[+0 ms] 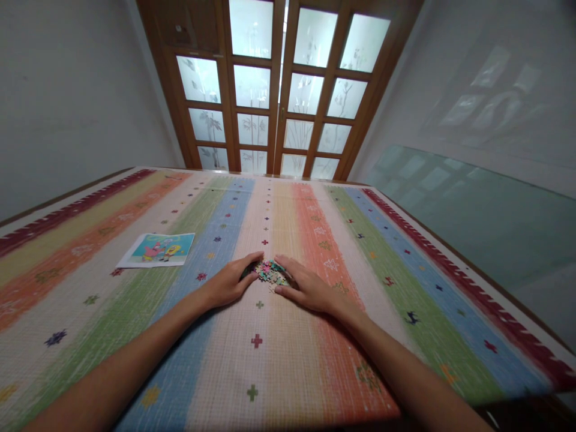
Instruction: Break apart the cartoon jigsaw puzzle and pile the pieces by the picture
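A small heap of colourful jigsaw pieces [270,273] lies on the striped tablecloth [279,360] in the middle of the table. My left hand [229,281] cups the heap from the left, fingers curved and together against the pieces. My right hand [306,287] cups it from the right, fingers stretched along the cloth and touching the pieces. Both hands rest on the cloth and enclose the pile between them. Neither hand has lifted anything.
A printed cartoon picture card [157,249] lies flat on the cloth to the far left. A wooden door with frosted glass panes [279,90] stands beyond the table. A glass-topped surface [495,210] lies to the right of the table's edge [517,324].
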Action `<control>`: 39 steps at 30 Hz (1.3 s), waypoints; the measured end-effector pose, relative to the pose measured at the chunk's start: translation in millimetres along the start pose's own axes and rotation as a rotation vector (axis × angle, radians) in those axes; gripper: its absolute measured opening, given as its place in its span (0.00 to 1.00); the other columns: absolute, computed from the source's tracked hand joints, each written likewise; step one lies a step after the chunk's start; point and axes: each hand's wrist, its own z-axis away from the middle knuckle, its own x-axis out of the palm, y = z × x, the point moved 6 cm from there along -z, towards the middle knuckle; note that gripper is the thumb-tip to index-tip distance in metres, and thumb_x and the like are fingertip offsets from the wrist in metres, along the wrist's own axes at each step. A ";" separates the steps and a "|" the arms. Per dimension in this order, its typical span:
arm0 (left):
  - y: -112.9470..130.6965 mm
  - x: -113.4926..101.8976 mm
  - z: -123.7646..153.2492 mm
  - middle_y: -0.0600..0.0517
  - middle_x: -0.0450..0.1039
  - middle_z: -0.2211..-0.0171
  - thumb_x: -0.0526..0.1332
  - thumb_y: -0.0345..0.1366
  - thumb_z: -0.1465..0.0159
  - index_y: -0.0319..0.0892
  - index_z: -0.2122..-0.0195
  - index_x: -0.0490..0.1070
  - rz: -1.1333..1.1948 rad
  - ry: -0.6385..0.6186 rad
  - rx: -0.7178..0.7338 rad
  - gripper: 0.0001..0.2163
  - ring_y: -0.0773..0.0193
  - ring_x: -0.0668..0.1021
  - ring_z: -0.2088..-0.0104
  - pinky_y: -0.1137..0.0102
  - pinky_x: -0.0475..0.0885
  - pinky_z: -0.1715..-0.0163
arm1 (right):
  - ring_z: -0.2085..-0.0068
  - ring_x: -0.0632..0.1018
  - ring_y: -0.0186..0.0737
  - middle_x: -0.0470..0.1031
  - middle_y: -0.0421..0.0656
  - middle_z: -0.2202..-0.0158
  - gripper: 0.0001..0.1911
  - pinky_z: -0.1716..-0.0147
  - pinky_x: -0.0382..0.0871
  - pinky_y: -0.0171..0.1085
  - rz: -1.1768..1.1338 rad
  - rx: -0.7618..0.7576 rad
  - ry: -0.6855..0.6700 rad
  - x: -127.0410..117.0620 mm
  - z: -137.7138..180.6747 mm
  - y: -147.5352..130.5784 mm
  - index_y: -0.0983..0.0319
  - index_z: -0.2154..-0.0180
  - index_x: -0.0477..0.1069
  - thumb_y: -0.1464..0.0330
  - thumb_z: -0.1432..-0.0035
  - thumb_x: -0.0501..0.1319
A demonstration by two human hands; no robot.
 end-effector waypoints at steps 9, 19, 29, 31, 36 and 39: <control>3.6 -5.2 -4.2 0.44 0.79 0.46 0.50 0.33 0.26 0.43 0.39 0.68 0.137 0.090 -0.015 0.17 0.56 0.81 0.47 0.56 0.75 0.43 | 0.31 0.66 0.44 0.62 0.45 0.29 0.29 0.31 0.61 0.53 -0.150 -0.062 0.021 -4.2 -5.8 -17.2 0.52 0.29 0.55 0.72 0.28 0.52; -1.6 -11.6 -2.8 0.43 0.71 0.36 0.50 0.37 0.25 0.44 0.35 0.63 0.093 0.083 -0.050 0.19 0.53 0.74 0.37 0.52 0.69 0.37 | 0.27 0.58 0.53 0.59 0.51 0.29 0.31 0.29 0.52 0.61 0.002 -0.013 -0.097 -15.8 7.9 15.3 0.56 0.31 0.62 0.61 0.32 0.63; 4.4 8.6 4.2 0.37 0.62 0.31 0.59 0.50 0.29 0.41 0.30 0.57 -0.124 -0.119 0.021 0.30 0.44 0.65 0.31 0.46 0.61 0.32 | 0.37 0.74 0.46 0.71 0.49 0.35 0.26 0.36 0.68 0.52 -0.185 -0.037 0.045 -5.9 -1.3 -8.1 0.57 0.31 0.60 0.68 0.28 0.54; 5.8 6.6 2.9 0.39 0.66 0.34 0.57 0.47 0.27 0.43 0.32 0.59 -0.083 -0.079 0.030 0.25 0.48 0.70 0.34 0.50 0.66 0.35 | 0.36 0.73 0.45 0.69 0.49 0.34 0.25 0.35 0.66 0.52 -0.185 -0.035 0.031 -11.9 -1.3 -7.6 0.56 0.32 0.62 0.67 0.28 0.53; 11.4 4.5 -1.9 0.42 0.75 0.42 0.51 0.39 0.24 0.43 0.36 0.63 0.034 -0.036 0.057 0.18 0.55 0.79 0.44 0.57 0.74 0.43 | 0.28 0.61 0.46 0.60 0.48 0.29 0.24 0.31 0.57 0.56 -0.060 -0.062 -0.066 -25.0 4.6 10.2 0.56 0.35 0.67 0.68 0.31 0.58; 11.5 3.3 -2.2 0.43 0.75 0.42 0.50 0.39 0.24 0.44 0.36 0.64 0.068 -0.036 -0.006 0.18 0.54 0.78 0.44 0.56 0.73 0.42 | 0.28 0.61 0.51 0.64 0.53 0.31 0.21 0.31 0.57 0.58 0.047 -0.003 -0.053 -29.5 6.8 26.8 0.60 0.40 0.73 0.65 0.33 0.62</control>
